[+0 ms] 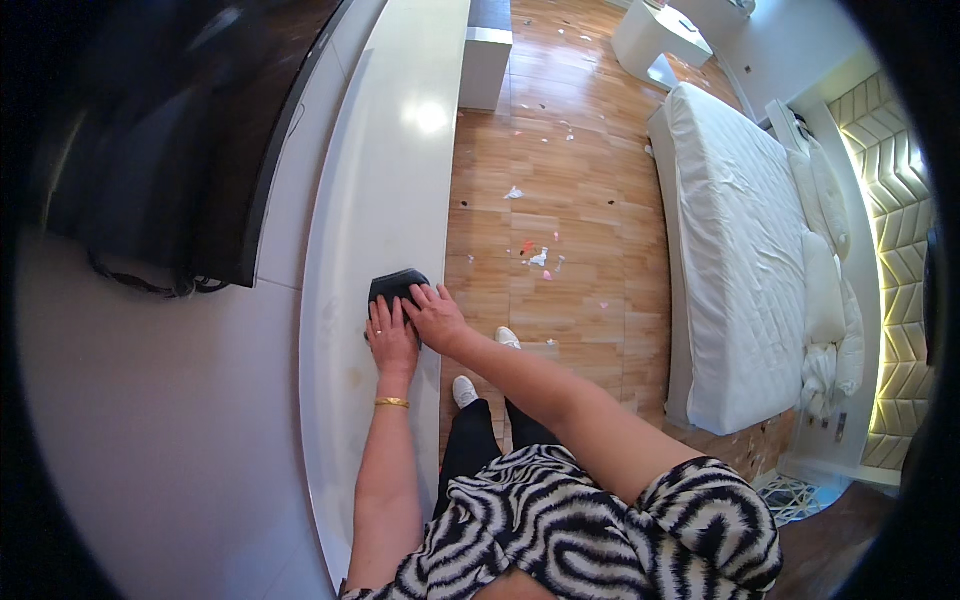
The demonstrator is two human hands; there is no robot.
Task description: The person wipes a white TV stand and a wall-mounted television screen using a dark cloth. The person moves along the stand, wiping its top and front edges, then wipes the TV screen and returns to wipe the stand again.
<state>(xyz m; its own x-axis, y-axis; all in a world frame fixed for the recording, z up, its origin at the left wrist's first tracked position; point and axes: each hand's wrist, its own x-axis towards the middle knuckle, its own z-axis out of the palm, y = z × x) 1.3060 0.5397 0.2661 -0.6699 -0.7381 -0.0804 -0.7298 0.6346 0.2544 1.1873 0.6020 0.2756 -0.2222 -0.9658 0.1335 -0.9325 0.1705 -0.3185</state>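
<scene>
A folded dark cloth (397,285) lies on the white top of a long low cabinet (390,187), near its edge on the floor side. My left hand (391,341) holds the cloth down from above, with its fingers stretched out over it. There is a ring on one finger and a gold-coloured bracelet (392,403) at the wrist. From the right, my right hand (435,319) reaches across and holds down the cloth's right side, its fingertips beside those of my left hand. The hands hide much of the cloth. Faint stains mark the cabinet top near my left hand.
A large dark television screen (165,135) is at the left, cables (180,289) hanging below. Paper scraps (538,257) litter the wooden floor (570,315). Right of it stands a bed with a white mattress (735,262). A grey-and-white unit (486,67) adjoins the cabinet's far end.
</scene>
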